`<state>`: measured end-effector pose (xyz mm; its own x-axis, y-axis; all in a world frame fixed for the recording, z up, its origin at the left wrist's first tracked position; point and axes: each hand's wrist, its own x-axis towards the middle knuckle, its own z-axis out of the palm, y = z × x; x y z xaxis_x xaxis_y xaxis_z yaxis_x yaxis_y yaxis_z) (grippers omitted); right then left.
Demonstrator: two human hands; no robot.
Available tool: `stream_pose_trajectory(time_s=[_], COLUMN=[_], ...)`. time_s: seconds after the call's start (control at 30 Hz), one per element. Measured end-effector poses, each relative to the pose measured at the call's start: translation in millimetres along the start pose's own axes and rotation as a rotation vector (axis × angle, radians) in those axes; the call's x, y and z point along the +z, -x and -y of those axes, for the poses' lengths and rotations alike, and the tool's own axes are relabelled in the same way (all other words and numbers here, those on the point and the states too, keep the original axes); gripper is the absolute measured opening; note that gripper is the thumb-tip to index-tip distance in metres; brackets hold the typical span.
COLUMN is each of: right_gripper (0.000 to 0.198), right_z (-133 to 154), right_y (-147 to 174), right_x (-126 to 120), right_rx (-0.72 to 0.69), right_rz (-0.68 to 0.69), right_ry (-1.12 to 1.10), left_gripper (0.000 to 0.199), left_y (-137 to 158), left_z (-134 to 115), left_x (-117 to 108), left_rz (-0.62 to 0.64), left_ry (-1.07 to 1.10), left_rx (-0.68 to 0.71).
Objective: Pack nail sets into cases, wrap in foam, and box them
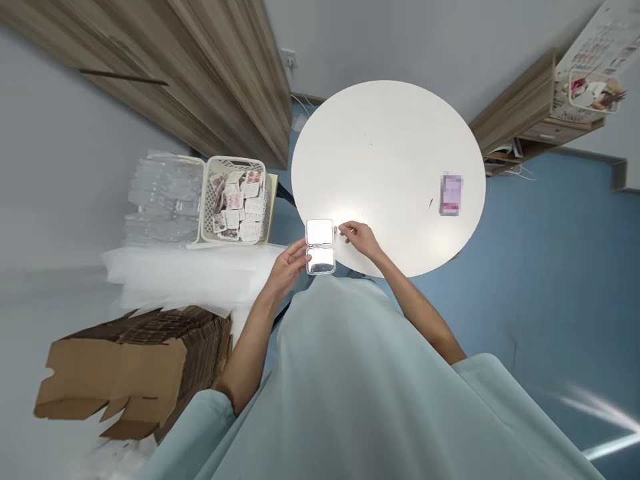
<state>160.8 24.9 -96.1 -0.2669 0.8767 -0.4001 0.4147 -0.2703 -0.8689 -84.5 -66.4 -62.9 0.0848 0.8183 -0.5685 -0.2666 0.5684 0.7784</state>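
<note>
clear case (320,240) in left fingers (299,247), printed cards (234,199) unreadable

The left hand (287,268) has its fingers (300,256) on the left side of an open, transparent, rectangular hinged plastic case (321,261), at the near left edge of a white round counter (385,147). Just right of the case, the right hand (361,239) brings its fingertips together near a brownish item too small to identify. Farther right on the counter lies a purple, rectangular, pixelated object (451,195). To the left, a white perforated plastic basket (235,160) holds small printed cards (234,200), beside stacked clear plastic packets (165,199). Nearer are white translucent sheets (200,275) and brown folded cardboard boxes (120,368). A brown wood-grain cabinet (200,60) stands beyond; the floor (550,260) is blue.
</note>
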Motion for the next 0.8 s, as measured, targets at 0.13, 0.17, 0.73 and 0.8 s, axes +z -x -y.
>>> stream_pose_trajectory(time_s=[0.13, 0.17, 0.73, 0.8], right_gripper=[0.033, 0.039, 0.033, 0.023], right_z=[-13, -16, -30, -31], right_y=[-26, -31, -39, -34], right_x=[22, 28, 61, 54], right_rx=[0.039, 0.052, 0.102, 0.101], right_rz=[-0.019, -0.007, -0.014, -0.025], right_ry=[0.378, 0.46, 0.783, 0.711], left_gripper=[0.07, 0.069, 0.069, 0.068], left_y=[16, 19, 15, 10], left_z=[0, 0, 4, 1], left_x=[-27, -32, -52, -48], left_rz=[-0.1, -0.119, -0.09, -0.063], left_ry=[0.071, 0.083, 0.125, 0.113], left_rx=[0.015, 0.024, 0.036, 0.035])
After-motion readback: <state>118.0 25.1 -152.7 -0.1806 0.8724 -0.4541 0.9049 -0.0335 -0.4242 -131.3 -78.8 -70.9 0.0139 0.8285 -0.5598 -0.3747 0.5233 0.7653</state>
